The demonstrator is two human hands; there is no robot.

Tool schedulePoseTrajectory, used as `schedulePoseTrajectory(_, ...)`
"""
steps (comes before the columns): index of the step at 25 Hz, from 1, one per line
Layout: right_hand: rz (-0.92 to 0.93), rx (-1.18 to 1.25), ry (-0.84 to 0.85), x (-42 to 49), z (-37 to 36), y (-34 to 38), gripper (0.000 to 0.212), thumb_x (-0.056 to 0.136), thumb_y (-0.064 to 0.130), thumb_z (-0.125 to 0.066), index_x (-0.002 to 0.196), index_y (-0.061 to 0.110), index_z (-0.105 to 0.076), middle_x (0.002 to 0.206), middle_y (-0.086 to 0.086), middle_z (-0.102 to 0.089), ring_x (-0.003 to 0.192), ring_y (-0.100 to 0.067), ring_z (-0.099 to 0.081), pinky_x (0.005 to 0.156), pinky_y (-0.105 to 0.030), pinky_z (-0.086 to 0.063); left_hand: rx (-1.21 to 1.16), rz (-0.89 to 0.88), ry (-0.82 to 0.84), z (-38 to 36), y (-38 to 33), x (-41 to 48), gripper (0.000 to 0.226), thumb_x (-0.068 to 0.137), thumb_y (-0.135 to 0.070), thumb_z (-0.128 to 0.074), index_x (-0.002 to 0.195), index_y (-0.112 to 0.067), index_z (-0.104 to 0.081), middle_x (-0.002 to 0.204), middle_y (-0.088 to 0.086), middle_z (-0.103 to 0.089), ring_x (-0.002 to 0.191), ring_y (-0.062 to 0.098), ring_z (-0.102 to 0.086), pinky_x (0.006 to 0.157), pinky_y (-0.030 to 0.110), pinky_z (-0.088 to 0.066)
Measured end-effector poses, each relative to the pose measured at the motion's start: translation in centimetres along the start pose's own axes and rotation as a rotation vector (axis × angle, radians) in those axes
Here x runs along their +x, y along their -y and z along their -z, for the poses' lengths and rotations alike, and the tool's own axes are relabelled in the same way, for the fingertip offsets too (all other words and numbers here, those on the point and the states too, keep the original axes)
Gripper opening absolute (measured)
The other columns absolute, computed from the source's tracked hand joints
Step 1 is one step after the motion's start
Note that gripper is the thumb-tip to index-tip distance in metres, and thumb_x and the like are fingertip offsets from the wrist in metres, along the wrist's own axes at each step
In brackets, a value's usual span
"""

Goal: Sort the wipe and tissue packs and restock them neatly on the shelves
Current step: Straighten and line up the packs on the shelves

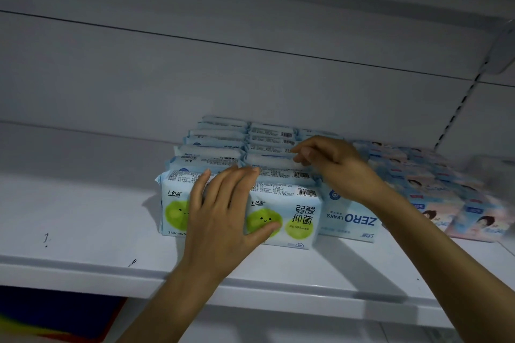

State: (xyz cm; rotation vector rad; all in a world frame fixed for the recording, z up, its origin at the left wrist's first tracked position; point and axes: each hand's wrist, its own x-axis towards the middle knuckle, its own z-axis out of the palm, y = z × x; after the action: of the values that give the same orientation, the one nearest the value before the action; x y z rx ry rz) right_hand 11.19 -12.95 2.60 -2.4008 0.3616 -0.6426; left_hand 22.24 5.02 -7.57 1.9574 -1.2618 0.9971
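Left hand (223,211) lay flat, fingers straight, pressing the front pale-blue plastic packs with green circles (292,220) on the white metal shelf (83,220). Right hand (331,164) sat at 1 o'clock from it, fingers curled on pack tops; pinching or touching, couldn't tell. Rows ran 12 to 6; left was nearer the front.

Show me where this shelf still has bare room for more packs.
Bare shelf runs left of the green-circle packs back to the rear wall, plus a narrow strip along the front lip. Rightward it is crowded: ZERO LEAKS pack, then pink packs.
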Motion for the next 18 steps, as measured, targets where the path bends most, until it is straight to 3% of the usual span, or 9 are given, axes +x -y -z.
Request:
schedulePoseTrajectory(4, -0.026, 0.047, -0.071, 0.0, 0.4, -0.3, 0.019, 0.097, 0.015, -0.052, 0.099, 0.031, -0.063, 0.093, 0.016, -0.068, 0.090, 0.009, -0.061, 0.077, -0.007, -0.046, -0.006, -0.022, -0.007, 0.2, -0.2, 0.0, 0.071, 0.081, -0.068, -0.052, 0.130, -0.017, -0.047, 0.129, 0.001, -0.059, 0.122, 0.019, -0.050, 0.113, 0.046, -0.025)
schedulePoseTrajectory(7, -0.044, -0.012, -0.135, 0.8, 0.6, 0.0, 0.016, 0.094, 0.016, -0.057, 0.096, 0.030, -0.064, 0.091, 0.017, -0.065, 0.087, 0.005, -0.060, 0.074, -0.008, -0.044, 0.026, -0.113, -0.029, 0.9, -0.5, 1.6, 0.059, 0.087, -0.065, -0.047, 0.116, -0.017, -0.064, 0.124, 0.001, -0.063, 0.117, 0.020, -0.054, 0.107, 0.046, -0.032)
schedulePoseTrajectory(9, -0.031, -0.138, -0.153, 1.8, 0.8, 0.0, 0.015, 0.093, 0.017, -0.060, 0.097, 0.031, -0.063, 0.091, 0.018, -0.062, 0.084, 0.005, -0.057, 0.073, -0.010, -0.043, 0.045, -0.126, 0.067, 0.9, -0.7, 3.4, 0.062, 0.089, -0.067, -0.037, 0.114, -0.017, -0.066, 0.123, 0.001, -0.063, 0.115, 0.021, -0.056, 0.102, 0.044, -0.038)
schedulePoseTrajectory(12, -0.021, -0.284, 0.058, 3.2, 0.8, -0.2, 0.018, 0.086, 0.028, -0.069, 0.104, 0.027, -0.067, 0.098, 0.013, -0.063, 0.091, -0.003, -0.059, 0.085, -0.024, -0.048, 0.051, -0.078, 0.217, 0.2, -1.1, 4.5, 0.067, 0.091, -0.069, -0.024, 0.106, -0.021, -0.069, 0.105, -0.005, -0.070, 0.099, 0.018, -0.063, 0.089, 0.037, -0.047)
schedulePoseTrajectory(15, 0.021, -0.526, 0.250, 4.0, -0.2, -0.4, 0.029, 0.084, 0.041, -0.069, 0.105, 0.021, -0.071, 0.103, 0.005, -0.067, 0.094, -0.014, -0.061, 0.087, -0.035, -0.049, 0.051, -0.054, 0.212, -0.3, -1.0, 4.0, 0.066, 0.092, -0.068, -0.022, 0.096, -0.024, -0.071, 0.091, -0.008, -0.071, 0.086, 0.015, -0.063, 0.081, 0.034, -0.049)
schedulePoseTrajectory(18, 0.150, -0.601, 0.036, 4.7, -0.2, -0.2, 0.023, 0.090, 0.037, -0.062, 0.093, 0.016, -0.071, 0.093, -0.001, -0.064, 0.086, -0.017, -0.058, 0.078, -0.032, -0.043, 0.059, -0.066, 0.201, 0.0, -1.0, 4.0, 0.062, 0.092, -0.067, -0.026, 0.096, -0.025, -0.071, 0.089, -0.008, -0.070, 0.085, 0.016, -0.062, 0.080, 0.035, -0.050)
